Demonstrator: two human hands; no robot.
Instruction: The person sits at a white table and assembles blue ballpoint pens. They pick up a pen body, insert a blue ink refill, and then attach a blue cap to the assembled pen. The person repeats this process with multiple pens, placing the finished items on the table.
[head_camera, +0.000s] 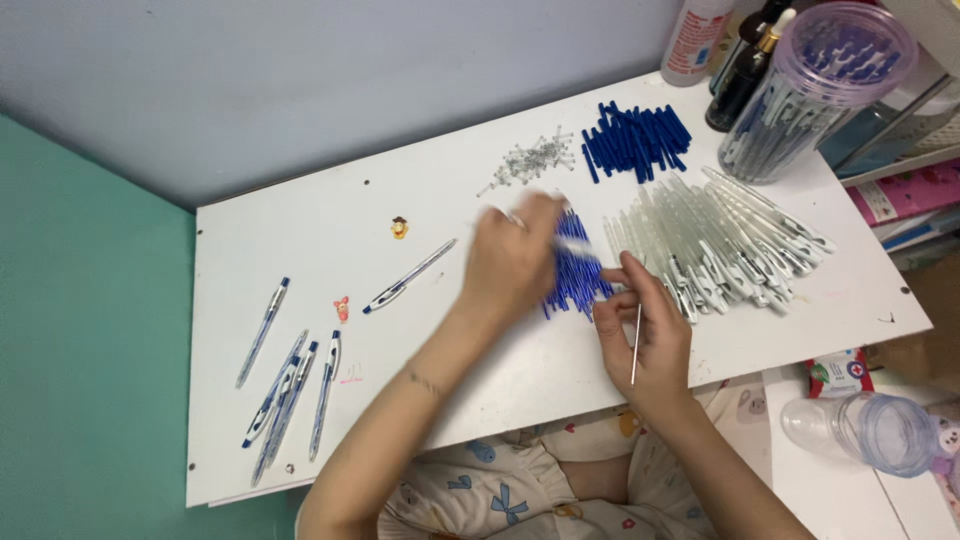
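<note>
Two hands: working over a white rectangular bench (330, 220).
Left hand (512, 262): reaching into the pile of thin blue ink refills (577, 272); blurred, so I cannot tell its grip.
Right hand (640, 335): pinching a slim clear plastic pen barrel (636, 345) (held upright), grip closed around it.
Clear barrels heap (715, 245): lying just right of the refills.
Dark blue caps (636, 138): sitting farther back.
Finished blue-and-clear pens (290, 385): lying at the bench's left.
</note>
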